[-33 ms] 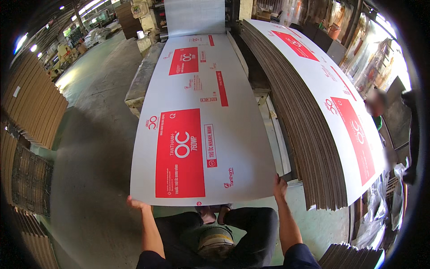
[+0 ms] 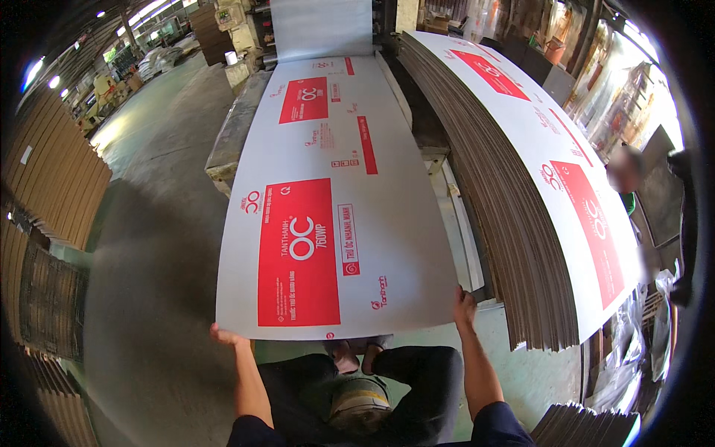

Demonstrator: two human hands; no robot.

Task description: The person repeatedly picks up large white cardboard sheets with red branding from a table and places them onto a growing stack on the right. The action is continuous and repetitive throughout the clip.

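A long white cardboard sheet point(image 2: 406, 231) printed with red blocks and lettering stretches away from me. Its far end lies by a pale metal panel point(image 2: 324, 30) of a machine. At the sheet's near left corner, my left hand point(image 2: 227, 335) is closed on the edge, fingers partly hidden beneath. My right hand point(image 2: 465, 309) pinches the near right corner. Between the hands, the near edge hangs above my knees and feet. To the right stands a tall stack of cardboard sheets point(image 2: 506, 208), its top one bearing the same red print.
Brown cardboard piles point(image 2: 56, 164) rise at the far left beside the concrete floor point(image 2: 156, 246). A metal machine ledge point(image 2: 238, 141) runs along the sheet's far left side. Another person point(image 2: 625, 171) is beyond the right stack. More sheets point(image 2: 581, 428) lie at the lower right.
Almost nothing differs. The sheet sits very slightly farther up in the picture, and both hands keep their hold on its corners.
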